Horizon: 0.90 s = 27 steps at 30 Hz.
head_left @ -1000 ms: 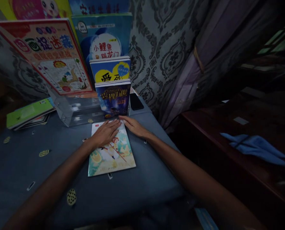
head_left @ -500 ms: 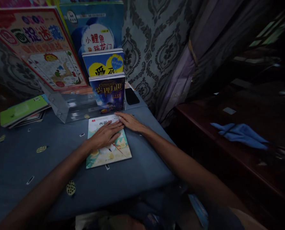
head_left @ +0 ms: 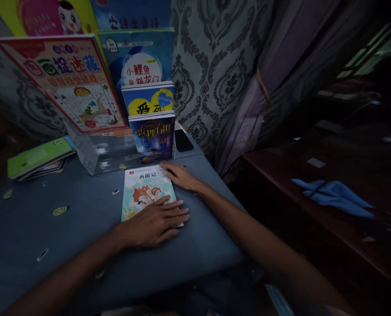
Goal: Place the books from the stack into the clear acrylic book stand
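Note:
A thin book (head_left: 145, 188) with a pale cover and a red-winged figure lies closed on the cloth-covered table (head_left: 83, 237). My left hand (head_left: 157, 221) rests flat over its lower part, fingers stretched out to the right, hiding the bottom of the cover. At the book's upper right corner is my right hand (head_left: 180, 175); its fingers are extended and touch the edge there. Neither hand grips the book. Just behind it, a dark blue book (head_left: 153, 137) stands in a clear plastic rack (head_left: 106, 158).
More picture books rise behind in the rack, among them a red-bordered one (head_left: 73, 83) and a blue one (head_left: 142, 52). A phone (head_left: 184, 141) lies right of the rack. Green-covered books (head_left: 40, 156) are stacked at the left. A blue cloth (head_left: 331, 197) lies on dark furniture at the right.
My left hand has slid down the book toward its lower right, uncovering the title and picture. My right hand stays at the upper right corner. The view has tilted up slightly.

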Available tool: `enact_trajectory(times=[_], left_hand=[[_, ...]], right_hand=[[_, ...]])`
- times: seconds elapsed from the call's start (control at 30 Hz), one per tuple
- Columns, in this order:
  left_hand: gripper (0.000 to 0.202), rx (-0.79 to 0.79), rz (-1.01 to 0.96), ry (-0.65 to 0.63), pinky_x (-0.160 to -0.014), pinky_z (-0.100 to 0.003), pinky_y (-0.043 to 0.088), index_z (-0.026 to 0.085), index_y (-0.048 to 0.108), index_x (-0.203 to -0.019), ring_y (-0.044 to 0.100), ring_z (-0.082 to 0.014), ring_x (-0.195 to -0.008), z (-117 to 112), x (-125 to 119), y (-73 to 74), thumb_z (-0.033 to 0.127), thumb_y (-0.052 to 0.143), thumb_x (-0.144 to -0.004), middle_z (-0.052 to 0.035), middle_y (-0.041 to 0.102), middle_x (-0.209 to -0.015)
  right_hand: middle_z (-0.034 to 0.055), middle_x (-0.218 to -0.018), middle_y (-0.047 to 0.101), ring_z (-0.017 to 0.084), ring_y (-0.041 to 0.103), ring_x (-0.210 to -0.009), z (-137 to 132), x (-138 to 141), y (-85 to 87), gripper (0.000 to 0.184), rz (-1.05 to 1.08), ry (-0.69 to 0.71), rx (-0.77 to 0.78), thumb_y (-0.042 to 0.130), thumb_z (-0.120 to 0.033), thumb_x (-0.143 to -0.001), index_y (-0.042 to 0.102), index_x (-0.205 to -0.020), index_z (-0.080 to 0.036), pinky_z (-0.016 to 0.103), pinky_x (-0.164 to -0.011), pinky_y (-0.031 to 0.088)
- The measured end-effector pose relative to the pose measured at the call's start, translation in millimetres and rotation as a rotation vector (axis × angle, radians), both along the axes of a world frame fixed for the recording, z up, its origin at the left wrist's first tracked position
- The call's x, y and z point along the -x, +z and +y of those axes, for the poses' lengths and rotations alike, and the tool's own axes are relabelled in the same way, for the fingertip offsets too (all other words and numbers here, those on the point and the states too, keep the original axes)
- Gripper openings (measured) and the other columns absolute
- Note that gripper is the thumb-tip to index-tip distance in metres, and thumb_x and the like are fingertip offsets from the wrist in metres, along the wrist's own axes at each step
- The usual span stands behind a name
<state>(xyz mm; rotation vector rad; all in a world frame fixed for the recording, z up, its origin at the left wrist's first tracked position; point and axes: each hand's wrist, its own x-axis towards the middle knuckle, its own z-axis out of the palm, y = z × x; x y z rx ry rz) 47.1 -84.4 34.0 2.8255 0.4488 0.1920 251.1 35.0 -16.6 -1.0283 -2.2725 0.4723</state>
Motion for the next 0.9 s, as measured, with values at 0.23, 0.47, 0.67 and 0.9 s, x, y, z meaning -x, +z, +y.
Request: enact_trajectory(times=[0.23,0.47,0.67,0.9], left_hand=[[0.046,0.005,0.015,-0.021,-0.124,-0.044,0.018,0.026,0.039,-0.15,0.028,-0.0179,-0.149,-4,-2,-2.6,0.023,0.035,-0.104,-0.0009,0.047,-0.152],[0.048,-0.021,0.009,-0.029,-0.124,-0.045,0.017,0.026,0.038,-0.15,0.029,-0.0189,-0.148,-3,-1,-5.6,0.021,0.034,-0.103,-0.0026,0.048,-0.152],[0.051,-0.08,0.039,-0.02,-0.123,-0.044,0.018,0.023,0.031,-0.153,0.029,-0.0184,-0.148,-7,0,-8.0,0.018,0.034,-0.102,-0.0044,0.042,-0.156],[0.056,-0.091,0.017,-0.012,-0.123,-0.043,0.021,0.024,0.022,-0.156,0.029,-0.018,-0.148,-11,5,-11.2,0.016,0.032,-0.101,-0.006,0.038,-0.157]], right_hand=[[0.0148,-0.147,0.053,0.025,0.044,-0.14,-2,0,-0.7,0.047,-0.038,0.012,-0.029,0.045,-0.039,-0.099,0.054,-0.139,-0.015,0.047,-0.116,0.035],[0.0145,-0.153,0.044,0.028,0.032,-0.147,-12,6,4.8,0.048,-0.148,-0.032,-0.004,0.045,-0.035,-0.098,0.05,-0.143,-0.017,0.057,-0.118,0.026],[0.0163,-0.154,0.042,0.03,0.029,-0.148,-23,9,9.8,0.052,-0.184,-0.037,0.005,0.046,-0.036,-0.098,0.048,-0.145,-0.014,0.058,-0.119,0.022],[0.0148,-0.155,0.04,0.029,0.03,-0.148,-44,7,10.7,0.054,-0.172,-0.01,0.001,0.046,-0.038,-0.098,0.044,-0.148,-0.017,0.057,-0.119,0.023]])
